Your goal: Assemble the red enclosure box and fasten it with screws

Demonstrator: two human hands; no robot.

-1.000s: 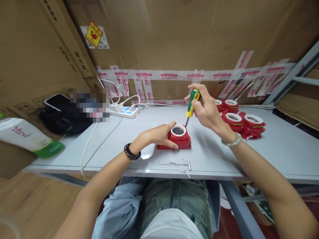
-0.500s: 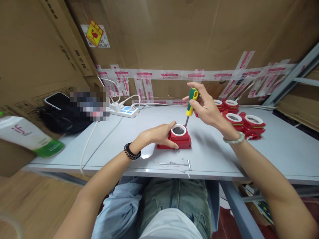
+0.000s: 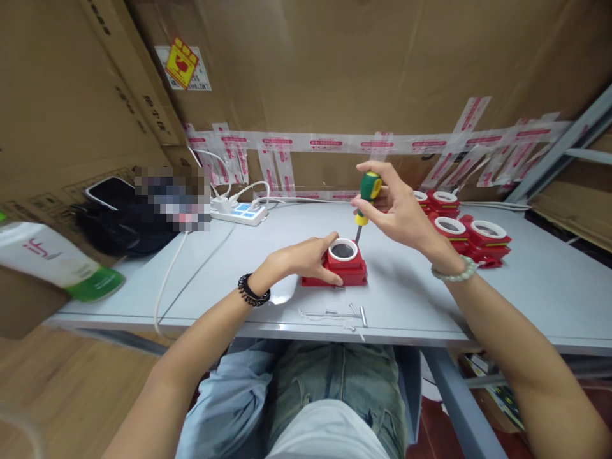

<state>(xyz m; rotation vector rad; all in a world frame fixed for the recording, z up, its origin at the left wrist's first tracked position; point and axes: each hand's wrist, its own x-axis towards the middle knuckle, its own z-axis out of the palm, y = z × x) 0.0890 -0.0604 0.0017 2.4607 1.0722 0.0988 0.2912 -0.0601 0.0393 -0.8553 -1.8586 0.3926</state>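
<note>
A red housing (image 3: 351, 276) with a white ring and a dark round centre on top sits on the table. My left hand (image 3: 313, 258) grips its left side, thumb and fingers around it. My right hand (image 3: 394, 207) is closed on the green and yellow handle of a screwdriver (image 3: 368, 189), held nearly upright. The shaft points down to the far right corner of the housing; what the tip touches is too small to make out. In front of the housing lie a metal T-shaped tool (image 3: 363, 316) and several small screws (image 3: 352, 308).
Several similar red housings (image 3: 485, 237) stand at the right. A power strip (image 3: 241, 213) with white cables is at the back left, near a phone (image 3: 111, 192) on a dark bag (image 3: 119, 229). A white and green bottle (image 3: 62, 261) lies at the left edge. Cardboard (image 3: 325, 70) walls the back.
The screwdriver handle has turned in my right hand, and the fingers have shifted around it. My left hand and the red housing stay in place.
</note>
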